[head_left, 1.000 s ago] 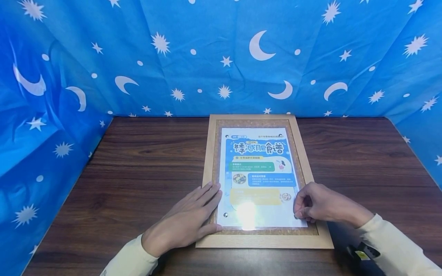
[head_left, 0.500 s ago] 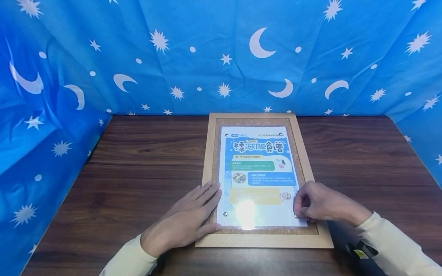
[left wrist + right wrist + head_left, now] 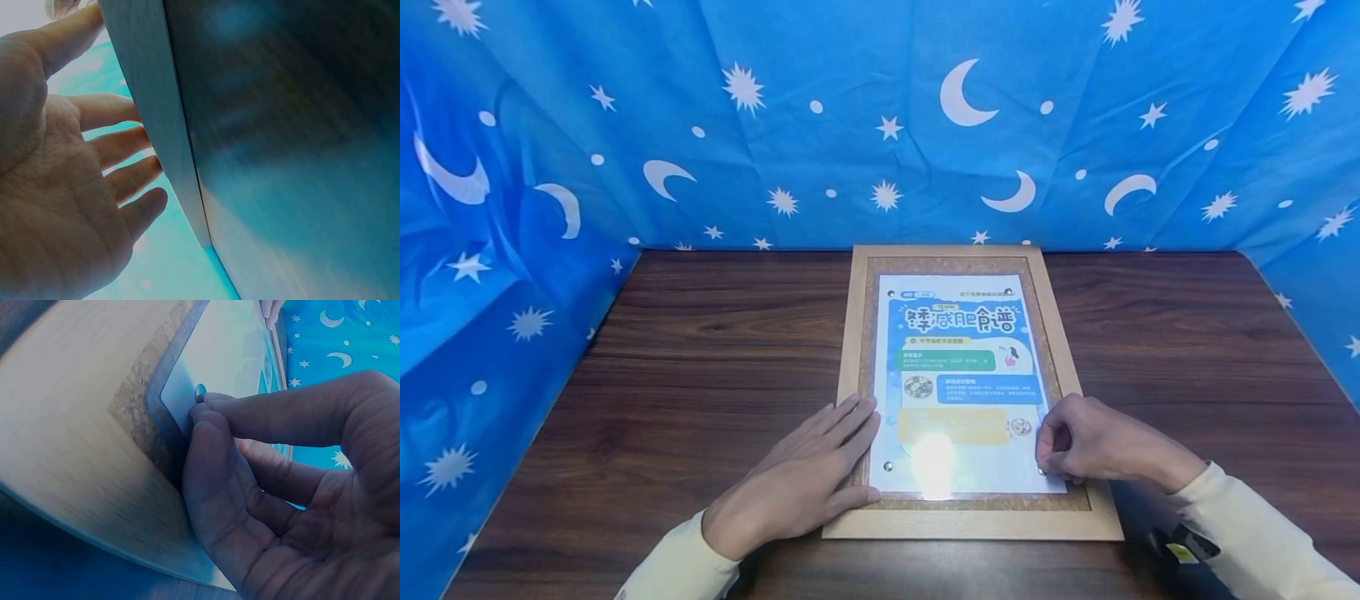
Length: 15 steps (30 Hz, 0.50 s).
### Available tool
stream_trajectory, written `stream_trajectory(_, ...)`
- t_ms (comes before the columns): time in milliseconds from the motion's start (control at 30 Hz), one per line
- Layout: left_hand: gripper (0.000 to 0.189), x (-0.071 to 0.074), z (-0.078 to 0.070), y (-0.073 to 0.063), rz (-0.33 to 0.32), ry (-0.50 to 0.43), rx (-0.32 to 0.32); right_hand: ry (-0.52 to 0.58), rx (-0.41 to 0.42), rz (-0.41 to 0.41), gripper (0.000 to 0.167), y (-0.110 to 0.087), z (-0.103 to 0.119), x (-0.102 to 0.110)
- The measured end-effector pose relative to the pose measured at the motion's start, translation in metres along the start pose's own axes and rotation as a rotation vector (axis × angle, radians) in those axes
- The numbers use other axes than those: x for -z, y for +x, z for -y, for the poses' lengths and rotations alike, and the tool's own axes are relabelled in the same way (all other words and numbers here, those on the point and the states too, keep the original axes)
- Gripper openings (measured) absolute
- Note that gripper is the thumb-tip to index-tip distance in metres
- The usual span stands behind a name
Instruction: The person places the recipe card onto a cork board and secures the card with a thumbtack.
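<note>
A printed sheet [image 3: 958,387], seemingly in a clear sleeve, lies on a wood-framed cork board [image 3: 973,525]. Silver thumbtacks sit at its upper left, upper right and lower left corners, the last being this thumbtack [image 3: 888,467]. My right hand [image 3: 1097,437] pinches another silver thumbtack [image 3: 200,393] between thumb and index finger at the sheet's lower right corner. Whether its pin is in the cork is hidden. My left hand [image 3: 805,467] rests with straight fingers on the board's left side, fingertips by the sheet's edge; the left wrist view shows its palm [image 3: 62,187] beside the frame.
The board lies on a dark wood table [image 3: 722,333], its far end close to a blue curtain [image 3: 850,150] with white moons and stars. The curtain also hangs at the left and right. Bright glare covers the sheet's lower part.
Both hands keep their places on the board. The silver head of the lower right thumbtack shows slightly more under the right fingertips than a second ago.
</note>
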<state>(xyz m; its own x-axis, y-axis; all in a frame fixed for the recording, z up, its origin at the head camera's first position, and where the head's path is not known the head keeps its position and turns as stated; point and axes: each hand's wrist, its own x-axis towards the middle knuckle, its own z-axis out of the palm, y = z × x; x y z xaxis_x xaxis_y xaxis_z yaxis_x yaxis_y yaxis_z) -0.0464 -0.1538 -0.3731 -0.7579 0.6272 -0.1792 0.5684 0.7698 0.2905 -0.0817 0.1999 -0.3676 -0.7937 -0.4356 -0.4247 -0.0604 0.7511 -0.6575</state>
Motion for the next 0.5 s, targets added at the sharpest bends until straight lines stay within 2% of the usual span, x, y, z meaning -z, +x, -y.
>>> stream_trajectory(200,0.077,0.0,0.001,0.001,-0.003,-0.049,0.006,0.051,0.07,0.045,0.012,-0.001,-0.004,0.009)
stream_trajectory(300,0.073,0.001,0.004,0.002,-0.025,-0.098,0.022,0.087,0.09,0.032,0.008,-0.004,-0.007,0.015)
stream_trajectory(400,0.065,0.003,0.005,0.002,-0.102,-0.137,0.057,0.083,0.088,-0.048,0.003,-0.009,-0.008,0.023)
stream_trajectory(500,0.05,0.006,0.007,0.002,-0.266,-0.164,0.086,0.044,0.073,-0.171,0.003,-0.016,-0.007,0.03)
